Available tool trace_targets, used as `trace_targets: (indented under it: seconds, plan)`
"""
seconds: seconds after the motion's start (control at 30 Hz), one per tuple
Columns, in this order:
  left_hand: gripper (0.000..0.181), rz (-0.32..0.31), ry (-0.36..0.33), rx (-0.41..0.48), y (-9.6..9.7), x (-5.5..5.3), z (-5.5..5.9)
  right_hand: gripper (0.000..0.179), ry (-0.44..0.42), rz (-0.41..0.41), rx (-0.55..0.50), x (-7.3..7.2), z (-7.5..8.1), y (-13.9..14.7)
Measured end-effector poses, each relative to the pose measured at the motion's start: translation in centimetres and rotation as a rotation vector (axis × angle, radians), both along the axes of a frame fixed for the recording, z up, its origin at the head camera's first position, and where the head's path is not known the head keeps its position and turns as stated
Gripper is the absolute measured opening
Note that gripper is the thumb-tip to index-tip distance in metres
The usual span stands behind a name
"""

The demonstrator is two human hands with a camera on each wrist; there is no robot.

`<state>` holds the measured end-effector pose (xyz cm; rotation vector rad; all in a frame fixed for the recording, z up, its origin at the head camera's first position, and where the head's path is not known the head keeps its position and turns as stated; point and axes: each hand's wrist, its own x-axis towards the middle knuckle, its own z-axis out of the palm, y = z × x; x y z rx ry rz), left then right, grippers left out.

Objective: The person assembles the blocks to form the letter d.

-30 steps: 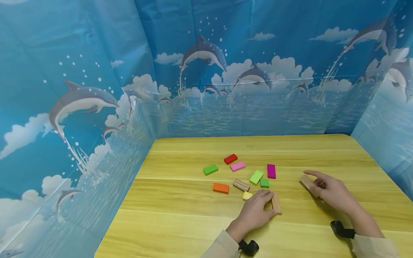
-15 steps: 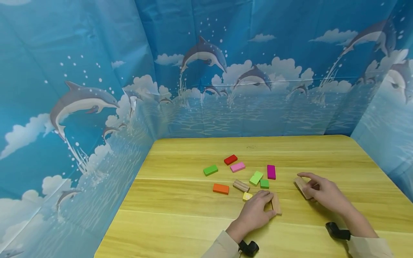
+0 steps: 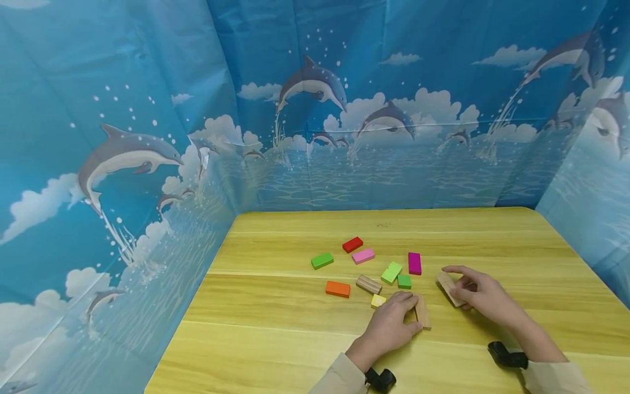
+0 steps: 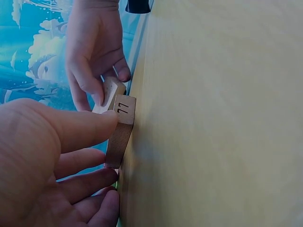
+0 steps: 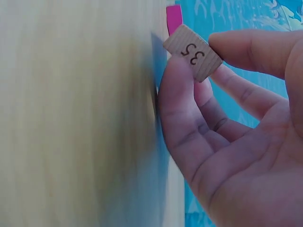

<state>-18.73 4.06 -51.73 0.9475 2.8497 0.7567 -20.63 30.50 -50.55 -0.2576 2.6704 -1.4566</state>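
Observation:
My left hand (image 3: 389,323) pinches a plain wooden domino-like block (image 3: 423,314) low on the table, its thumb at the near end and index finger at the far end. In the left wrist view that block (image 4: 124,116) stands on edge, its end marked 77. To the right, my right hand (image 3: 479,293) holds a second wooden block (image 3: 447,287) tilted above the table between thumb and fingers. The end of this block (image 5: 191,49) carries the digits 35 in the right wrist view. A small gap separates the two blocks in the head view.
Several loose blocks lie left of and beyond the hands, among them orange (image 3: 337,289), magenta (image 3: 414,263) and light green (image 3: 391,272). A yellow block (image 3: 378,301) and a brown one (image 3: 369,284) are nearest my left hand. A dolphin-print curtain (image 3: 315,175) surrounds the table (image 3: 275,339).
My right hand has moved left with its wooden block, closer to the left hand. The left hand and its block have stayed in place.

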Motion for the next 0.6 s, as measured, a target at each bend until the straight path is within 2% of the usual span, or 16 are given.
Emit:
trace_targets:
  seconds: [0.27,0.6]
  plan:
    - [0.056,-0.009,0.029,-0.008,0.1,0.1,-0.3,0.055,-0.065,0.05,-0.104,-0.2,-0.2,-1.2]
    - [0.056,-0.007,0.038,-0.012,0.0,0.2,0.1,0.054,-0.056,0.037,-0.082,-1.2,-0.2,-2.3]
